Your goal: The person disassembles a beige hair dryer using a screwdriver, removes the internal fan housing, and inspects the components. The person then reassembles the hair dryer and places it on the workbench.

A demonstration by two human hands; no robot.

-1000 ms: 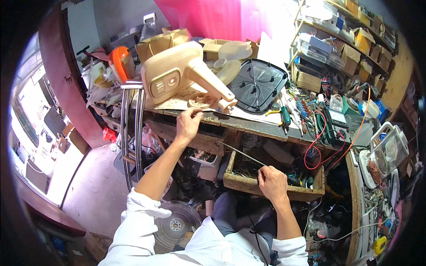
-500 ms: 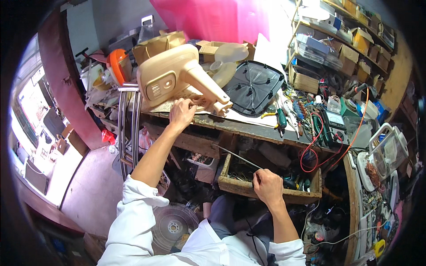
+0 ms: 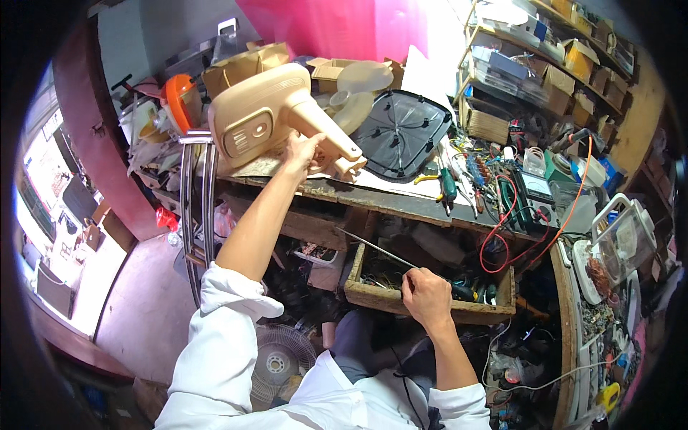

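Observation:
A beige plastic fan base (image 3: 261,107) with a stem and an oval control panel lies tilted on the workbench at left centre. My left hand (image 3: 302,153) is at the underside of its stem, thumb showing and the other fingers partly hidden, closed against it. My right hand (image 3: 428,296) is a fist over the front of the open drawer. From it a long-shafted screwdriver (image 3: 376,247) points up and left, the handle hidden in my grip. Right of the fan base lies a black rounded-square plastic plate (image 3: 403,134) with small clips.
The open wooden drawer (image 3: 459,308) holds tools and wire. Pliers and screwdrivers (image 3: 448,185), a meter (image 3: 536,188) and red leads (image 3: 481,264) crowd the bench's right side. A chromed tubular frame (image 3: 197,193) stands left. A fan grille (image 3: 281,362) is near my legs.
My left hand has moved up from below the fan base to its stem, its fingers reaching higher. The right hand keeps its grip. The whole view has shifted slightly.

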